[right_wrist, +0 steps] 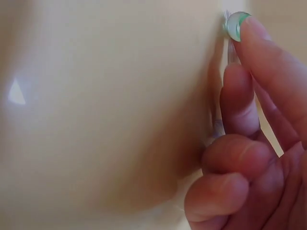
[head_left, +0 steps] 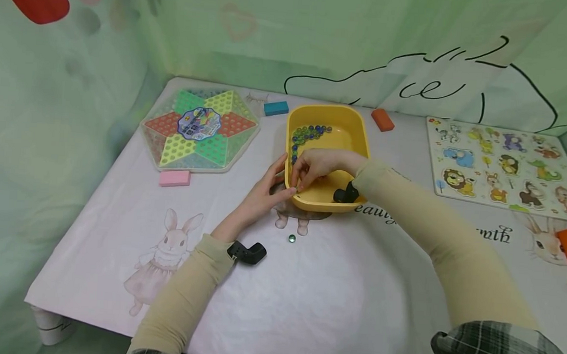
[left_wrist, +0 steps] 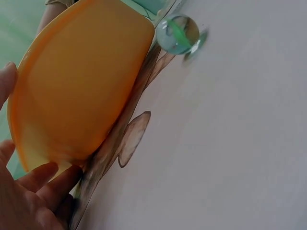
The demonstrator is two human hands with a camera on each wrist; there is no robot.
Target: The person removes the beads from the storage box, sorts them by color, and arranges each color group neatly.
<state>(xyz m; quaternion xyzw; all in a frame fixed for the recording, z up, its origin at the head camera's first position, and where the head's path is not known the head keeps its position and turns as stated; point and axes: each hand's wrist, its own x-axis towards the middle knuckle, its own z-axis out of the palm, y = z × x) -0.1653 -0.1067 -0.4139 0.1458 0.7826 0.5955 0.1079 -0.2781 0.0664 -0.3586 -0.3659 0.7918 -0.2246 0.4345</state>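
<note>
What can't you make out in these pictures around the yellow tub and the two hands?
- Right hand, head view: its fingertips are hidden by its own knuckles, so the marble shows only in the right wrist view.
- Yellow tub, right wrist view: just a blurred wall, too close.
- Left hand, left wrist view: cut off by the frame edge.
- Marbles in the tub, head view: too small to count.

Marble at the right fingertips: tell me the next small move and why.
Probably let the marble drop inside the tub. The right hand pinches it against the inner wall, low in the tub, where other marbles already lie, while the left hand steadies the outside. One loose marble waits on the table.
</note>
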